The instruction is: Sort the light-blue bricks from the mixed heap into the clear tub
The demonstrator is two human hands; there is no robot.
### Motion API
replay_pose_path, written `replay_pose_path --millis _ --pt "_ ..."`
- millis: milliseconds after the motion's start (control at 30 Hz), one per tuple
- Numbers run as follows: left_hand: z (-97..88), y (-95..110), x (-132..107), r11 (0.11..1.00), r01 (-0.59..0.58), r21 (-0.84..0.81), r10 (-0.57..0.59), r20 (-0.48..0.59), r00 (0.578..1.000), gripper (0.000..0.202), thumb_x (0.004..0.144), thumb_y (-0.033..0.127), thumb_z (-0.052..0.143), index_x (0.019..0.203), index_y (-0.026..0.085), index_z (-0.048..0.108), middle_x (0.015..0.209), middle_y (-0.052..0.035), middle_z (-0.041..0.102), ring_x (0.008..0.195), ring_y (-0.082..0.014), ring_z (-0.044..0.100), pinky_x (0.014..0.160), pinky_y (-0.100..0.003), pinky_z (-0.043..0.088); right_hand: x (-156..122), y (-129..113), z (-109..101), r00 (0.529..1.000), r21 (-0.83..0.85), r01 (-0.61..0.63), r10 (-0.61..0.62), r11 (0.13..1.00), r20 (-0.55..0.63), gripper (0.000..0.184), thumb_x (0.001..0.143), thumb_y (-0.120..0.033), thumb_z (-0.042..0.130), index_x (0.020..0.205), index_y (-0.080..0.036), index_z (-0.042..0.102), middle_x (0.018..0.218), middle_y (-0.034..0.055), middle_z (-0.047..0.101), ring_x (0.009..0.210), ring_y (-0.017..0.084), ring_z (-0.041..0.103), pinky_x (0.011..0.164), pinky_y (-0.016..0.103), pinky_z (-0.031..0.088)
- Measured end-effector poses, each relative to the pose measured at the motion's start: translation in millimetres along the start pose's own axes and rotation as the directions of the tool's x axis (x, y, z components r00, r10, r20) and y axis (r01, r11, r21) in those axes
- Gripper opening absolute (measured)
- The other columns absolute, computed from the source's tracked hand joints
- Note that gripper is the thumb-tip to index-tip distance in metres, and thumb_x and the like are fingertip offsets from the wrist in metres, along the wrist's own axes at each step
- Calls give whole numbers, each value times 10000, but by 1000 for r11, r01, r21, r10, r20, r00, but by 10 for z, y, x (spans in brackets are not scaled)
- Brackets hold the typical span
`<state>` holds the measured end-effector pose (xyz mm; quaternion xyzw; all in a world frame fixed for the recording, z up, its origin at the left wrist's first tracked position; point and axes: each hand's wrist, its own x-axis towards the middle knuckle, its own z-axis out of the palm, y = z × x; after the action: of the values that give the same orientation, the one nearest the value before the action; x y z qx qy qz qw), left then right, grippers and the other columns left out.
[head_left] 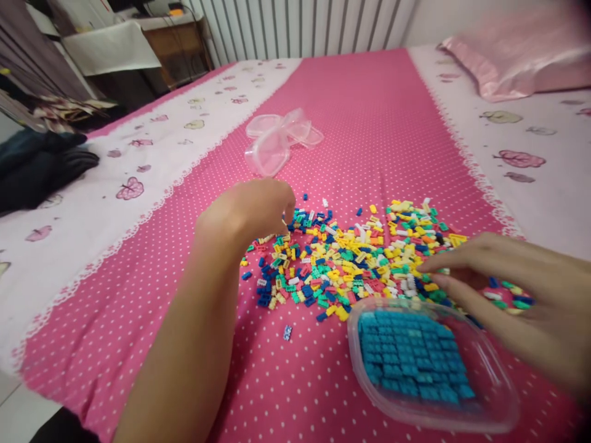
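Observation:
A loose heap of small toy building bricks [341, 252] in yellow, green, blue, white, red and cream lies on the bedsheet. At the heap's left edge, my left hand [252, 209] reaches down with bent, closed fingers; its fingertips are mostly hidden, and I cannot make out what they hold. My right hand [503, 286] is over the right side, thumb and forefinger a little apart, with nothing visible between them. Near it stands a clear plastic container [496, 394], with teal bricks [415, 357] packed in rows inside. A single patterned brick [287, 333] lies apart, left of the container.
Clear plastic containers or lids [272, 144] lie stacked loosely beyond the heap. The pink dotted bedsheet [184, 295] spreads underneath. A pink pillow [530, 58] rests at the far right, dark cloth [41, 163] at the left. Behind is a slatted headboard [309, 27].

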<state>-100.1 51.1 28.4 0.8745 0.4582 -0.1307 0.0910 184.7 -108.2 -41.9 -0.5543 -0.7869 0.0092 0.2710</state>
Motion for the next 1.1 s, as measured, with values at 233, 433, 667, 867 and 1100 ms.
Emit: replay_pose_path --millis 233,433,667,867,1100 --pt "-36 412 -14 978 -201 -62 208 133 969 183 799 177 654 935 222 768 877 10 753 717 -111 634 620 -224 395 143 122 104 988 -6 -155 155 988 -2 319 990 -471 481 998 -248 708 980 56 682 868 210 670 750 362 506" --pt "101 483 159 965 -261 14 261 -54 964 279 913 253 591 1175 227 684 1150 -54 708 988 -182 640 812 -286 453 153 307 244 986 20 -167 167 986 -20 272 955 -334 548 1135 -228 722 1168 98 654 1102 269 611 962 463 490" --pt "275 739 404 857 -514 -33 502 -175 847 240 975 249 510 1146 224 676 1137 -53 682 1032 -179 629 888 -311 450 123 418 166 933 -27 -359 359 933 -20 354 956 -196 452 1234 -192 672 1214 107 663 1140 276 608 1026 483 462" --pt "410 762 491 874 -487 0 477 -201 856 305 986 289 504 1274 232 586 1235 -89 621 1105 -226 601 930 -350 449 129 516 146 894 -73 -448 448 891 -17 390 939 -167 445 1261 -200 662 1220 117 632 1119 270 624 995 453 478" --pt "418 719 539 876 -482 -25 474 -147 868 247 958 252 535 1194 247 609 1199 -62 625 1092 -235 600 911 -354 438 166 571 124 869 -49 -485 488 873 82 316 926 -189 535 1201 -193 693 1115 86 707 1012 212 651 894 358 491"
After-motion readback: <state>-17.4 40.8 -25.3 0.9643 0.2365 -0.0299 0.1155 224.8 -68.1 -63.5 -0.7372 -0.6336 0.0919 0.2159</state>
